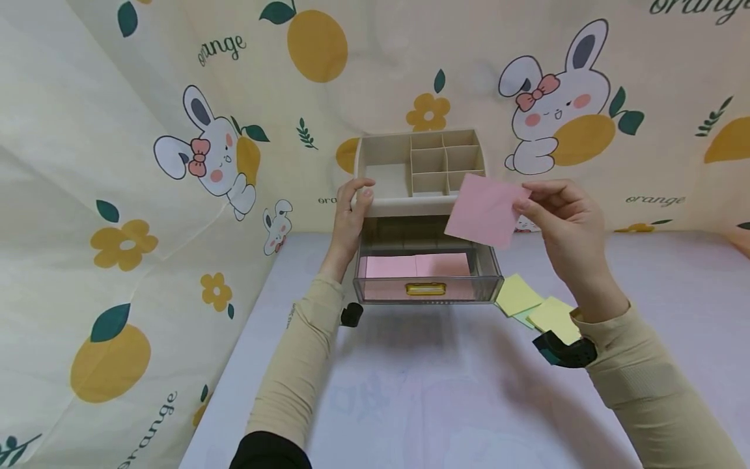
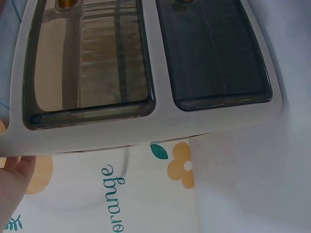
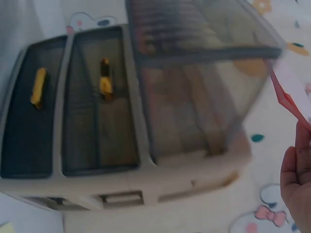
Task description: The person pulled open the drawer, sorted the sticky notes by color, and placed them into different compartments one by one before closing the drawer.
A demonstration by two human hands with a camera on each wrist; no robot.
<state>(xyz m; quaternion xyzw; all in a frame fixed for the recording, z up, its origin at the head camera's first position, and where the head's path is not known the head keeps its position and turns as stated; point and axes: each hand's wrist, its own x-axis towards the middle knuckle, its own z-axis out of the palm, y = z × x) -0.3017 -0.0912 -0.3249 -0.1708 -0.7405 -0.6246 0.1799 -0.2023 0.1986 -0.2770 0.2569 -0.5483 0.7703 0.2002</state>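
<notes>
A white storage box (image 1: pixel 424 208) with an open compartment tray on top stands at the back of the table. Its clear top drawer (image 1: pixel 381 291) is pulled out, and pink sticky notes (image 1: pixel 389 266) lie inside. My left hand (image 1: pixel 346 228) grips the box's upper left edge; only part of that hand (image 2: pixel 13 187) shows in the left wrist view. Between thumb and fingertips, my right hand (image 1: pixel 568 221) pinches a pink sticky note (image 1: pixel 483 210), held above the drawer's right side. In the right wrist view the note (image 3: pixel 286 99) appears edge-on.
Yellow sticky notes (image 1: pixel 553 318) and a green one (image 1: pixel 523 318) lie on the table (image 1: pixel 422 391), right of the box. Two lower drawers with gold handles (image 3: pixel 39 87) are closed. A printed cloth (image 1: pixel 375 85) hangs behind and at the left.
</notes>
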